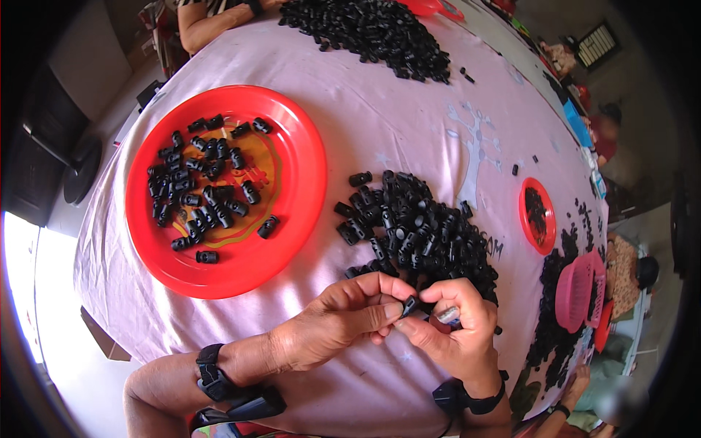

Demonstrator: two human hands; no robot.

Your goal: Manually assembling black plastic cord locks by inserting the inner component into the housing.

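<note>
Just in front of the near black pile, my left hand [321,328] pinches a small black cord lock [410,305] between thumb and fingers. My right hand [461,339] closes on the other side of that piece, thumb and forefinger at its edge. A short silvery object [447,314] sits within the right hand's curled fingers; its kind is too small to make out. Beyond both hands lies a heap of black cord locks [416,226] on the cloth. To the left, a round red plate [310,182] holds many more of them, scattered over its patterned middle.
A pink cloth [380,131] covers the table. Another large heap of black pieces [380,36] lies at the far side, near another person's arm [219,25]. Rightward are a small red dish [524,212], pink baskets [573,292] and scattered black parts. Other people sit along the right.
</note>
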